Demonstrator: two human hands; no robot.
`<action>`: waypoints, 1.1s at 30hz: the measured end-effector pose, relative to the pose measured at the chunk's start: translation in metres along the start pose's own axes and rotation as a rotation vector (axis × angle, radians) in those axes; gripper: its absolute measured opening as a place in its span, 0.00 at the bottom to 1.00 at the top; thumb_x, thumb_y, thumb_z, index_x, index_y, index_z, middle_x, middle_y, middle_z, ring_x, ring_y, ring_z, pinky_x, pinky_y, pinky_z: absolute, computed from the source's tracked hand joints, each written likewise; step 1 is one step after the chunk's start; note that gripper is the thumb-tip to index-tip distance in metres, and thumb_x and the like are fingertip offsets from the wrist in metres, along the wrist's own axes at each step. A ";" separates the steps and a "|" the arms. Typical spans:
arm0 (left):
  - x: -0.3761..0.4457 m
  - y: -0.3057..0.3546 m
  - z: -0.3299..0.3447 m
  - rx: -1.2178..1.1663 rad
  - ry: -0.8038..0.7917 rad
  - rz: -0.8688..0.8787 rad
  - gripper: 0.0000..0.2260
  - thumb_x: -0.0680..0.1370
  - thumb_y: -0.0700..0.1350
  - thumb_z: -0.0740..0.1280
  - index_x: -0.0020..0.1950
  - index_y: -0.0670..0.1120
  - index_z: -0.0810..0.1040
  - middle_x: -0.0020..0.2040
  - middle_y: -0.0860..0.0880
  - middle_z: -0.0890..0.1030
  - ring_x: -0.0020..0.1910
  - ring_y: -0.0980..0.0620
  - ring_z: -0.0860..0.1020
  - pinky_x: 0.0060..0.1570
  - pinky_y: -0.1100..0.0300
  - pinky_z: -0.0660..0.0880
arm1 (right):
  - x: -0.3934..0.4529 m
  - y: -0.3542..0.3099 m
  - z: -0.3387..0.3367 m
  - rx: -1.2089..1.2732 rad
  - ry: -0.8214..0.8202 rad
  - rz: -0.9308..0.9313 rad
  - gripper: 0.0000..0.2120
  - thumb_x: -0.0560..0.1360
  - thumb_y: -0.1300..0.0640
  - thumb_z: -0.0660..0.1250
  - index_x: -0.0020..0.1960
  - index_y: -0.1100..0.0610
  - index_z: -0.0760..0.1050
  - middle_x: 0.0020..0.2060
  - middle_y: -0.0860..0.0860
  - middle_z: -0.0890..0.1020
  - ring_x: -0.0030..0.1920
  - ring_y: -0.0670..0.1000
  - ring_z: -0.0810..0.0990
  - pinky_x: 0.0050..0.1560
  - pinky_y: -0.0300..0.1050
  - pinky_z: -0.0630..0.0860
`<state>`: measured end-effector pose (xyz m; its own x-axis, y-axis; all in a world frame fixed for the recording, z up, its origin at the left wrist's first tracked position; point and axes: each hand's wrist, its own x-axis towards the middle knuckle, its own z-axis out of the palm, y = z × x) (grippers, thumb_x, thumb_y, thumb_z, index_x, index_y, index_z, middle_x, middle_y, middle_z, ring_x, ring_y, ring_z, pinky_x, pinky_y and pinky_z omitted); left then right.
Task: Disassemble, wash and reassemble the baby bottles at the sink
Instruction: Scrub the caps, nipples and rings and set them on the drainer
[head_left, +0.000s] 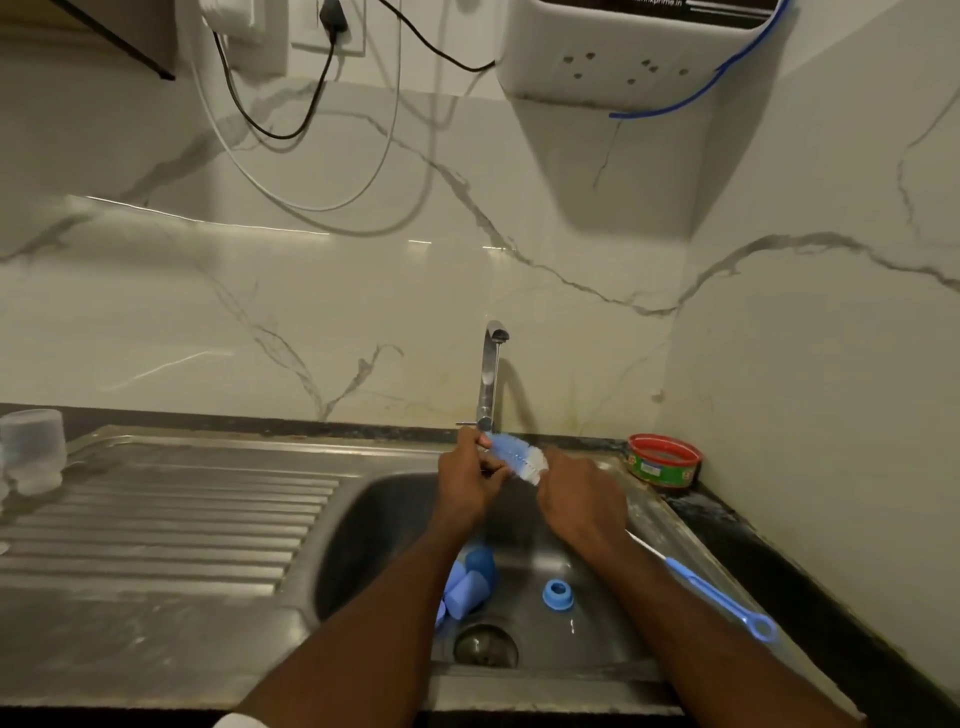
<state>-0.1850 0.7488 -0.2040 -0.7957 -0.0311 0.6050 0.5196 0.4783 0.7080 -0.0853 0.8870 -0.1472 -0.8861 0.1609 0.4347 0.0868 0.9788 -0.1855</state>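
Far left, I've got a clear plastic cup standing upside down at the edge of the ribbed steel drainboard. Moving across, my left hand is up over the sink basin, right under the tap, fingers curled around one end of a blue-and-white bristle brush. The brush lies tilted between both hands, its bristled head in plain sight. Down in the basin, beneath my left forearm, there's a cluster of blue bottle parts beside the drain, and a blue screw ring lying apart from them, to their right. My right hand is at the white end of the brush; its back faces me, so I can't tell for sure whether the fingers are gripping it. Along the sink's right rim lies a thin blue nipple brush, loop handle toward me. Back in the corner, a red-rimmed round tub sits on the dark counter.
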 end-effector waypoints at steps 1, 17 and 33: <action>0.000 0.001 0.001 -0.006 0.020 -0.017 0.19 0.72 0.44 0.79 0.55 0.48 0.72 0.42 0.55 0.80 0.40 0.63 0.76 0.42 0.73 0.73 | 0.002 0.003 0.001 0.014 0.001 0.022 0.15 0.82 0.52 0.61 0.68 0.50 0.72 0.59 0.54 0.81 0.58 0.57 0.81 0.57 0.52 0.76; 0.004 0.038 -0.005 -1.342 -0.240 -0.757 0.09 0.81 0.35 0.66 0.60 0.35 0.78 0.48 0.40 0.85 0.47 0.48 0.83 0.47 0.60 0.83 | 0.011 -0.004 0.001 0.102 0.091 0.063 0.16 0.81 0.52 0.65 0.65 0.54 0.68 0.55 0.55 0.82 0.52 0.56 0.82 0.44 0.49 0.75; 0.004 0.038 -0.004 -1.247 -0.198 -0.643 0.11 0.81 0.33 0.64 0.63 0.35 0.75 0.46 0.41 0.83 0.44 0.50 0.82 0.52 0.57 0.81 | 0.012 0.001 -0.004 0.130 0.064 0.074 0.16 0.82 0.50 0.63 0.66 0.55 0.70 0.57 0.56 0.81 0.54 0.56 0.81 0.47 0.50 0.76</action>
<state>-0.1671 0.7638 -0.1735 -0.9708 0.2287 0.0720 -0.0979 -0.6523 0.7516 -0.0936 0.8900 -0.1385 -0.8484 0.2442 0.4697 0.0876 0.9398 -0.3303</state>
